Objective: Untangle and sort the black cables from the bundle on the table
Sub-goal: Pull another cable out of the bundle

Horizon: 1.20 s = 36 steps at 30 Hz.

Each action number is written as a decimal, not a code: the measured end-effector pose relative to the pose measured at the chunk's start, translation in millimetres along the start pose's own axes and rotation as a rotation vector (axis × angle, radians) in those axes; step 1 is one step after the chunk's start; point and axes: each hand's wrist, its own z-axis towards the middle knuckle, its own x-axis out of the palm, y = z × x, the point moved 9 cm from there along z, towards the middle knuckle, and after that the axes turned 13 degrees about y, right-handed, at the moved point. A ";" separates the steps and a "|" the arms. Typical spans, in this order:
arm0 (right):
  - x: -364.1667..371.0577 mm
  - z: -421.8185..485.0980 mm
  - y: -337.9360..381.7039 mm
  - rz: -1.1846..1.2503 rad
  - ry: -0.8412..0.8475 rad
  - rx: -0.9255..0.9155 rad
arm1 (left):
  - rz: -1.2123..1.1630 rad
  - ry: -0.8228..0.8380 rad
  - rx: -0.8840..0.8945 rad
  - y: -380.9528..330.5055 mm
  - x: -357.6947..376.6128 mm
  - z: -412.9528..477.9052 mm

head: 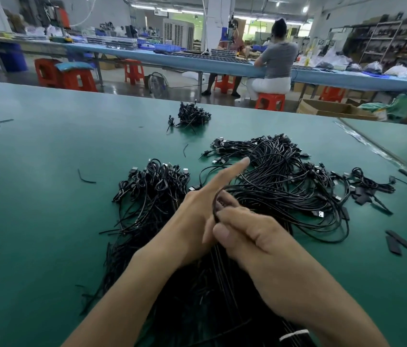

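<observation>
On the green worktop (34, 196), the left hand (195, 211) points its forefinger toward 1 o'clock, its other fingers curled inside a loop of black cable (214, 202); the right hand (250, 236), at 4 o'clock of it, has its grip pinched on the same loop. The tangled bundle (285, 176) spreads from under the hands toward 2 o'clock, a coiled pile (157, 179) at 10 o'clock.
</observation>
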 end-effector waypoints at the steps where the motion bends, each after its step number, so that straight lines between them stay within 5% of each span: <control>1: 9.0 0.3 0.6 0.022 0.109 0.010 | -0.060 -0.015 0.008 0.9 1.6 1.7; 5: 28.8 -1.0 -4.8 -0.053 0.297 0.074 | 0.099 -0.111 -0.002 5.5 -3.7 2.8; 9: 10.7 -8.3 -8.9 -0.048 0.255 0.124 | -0.205 -0.480 -0.238 38.7 -44.1 -17.0; 14: -38.0 -29.6 -38.4 -0.081 -0.087 0.441 | -0.540 -1.038 -0.253 53.5 -94.9 -63.9; 18: -52.2 -48.8 -63.9 -0.226 -0.218 0.729 | -0.357 -1.196 -0.024 18.9 -100.2 -73.9; 21: -55.7 -50.6 -62.3 -0.373 -0.246 0.746 | -0.036 -1.140 0.200 -24.0 -95.5 -72.9; 27: -27.3 -20.1 -22.2 -0.144 -0.130 0.303 | 0.759 -0.751 0.248 -67.1 -41.8 -44.1; 31: -32.2 -13.3 -7.0 -0.056 -0.330 0.104 | 0.931 -0.602 0.213 -67.4 -21.6 -33.1; 36: -61.7 -31.9 -14.8 -0.059 -0.599 0.105 | 0.827 -0.455 0.194 -57.4 -17.2 -27.1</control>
